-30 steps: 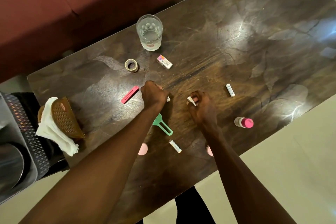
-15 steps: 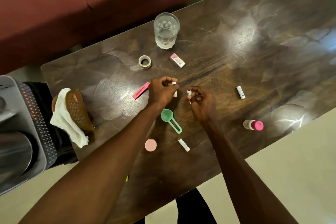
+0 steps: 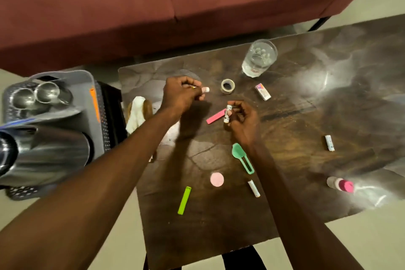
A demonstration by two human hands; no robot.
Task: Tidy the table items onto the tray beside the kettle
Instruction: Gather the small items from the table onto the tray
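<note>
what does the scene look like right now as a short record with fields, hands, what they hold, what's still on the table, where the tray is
left hand: left hand pinches a small white tube, raised over the table
right hand: right hand grips another small white tube
loose on table: tape roll, glass of water, pink strip, green scoop, pink disc, green strip, pink-capped bottle
tray: grey tray left of the table, with the steel kettle
</note>
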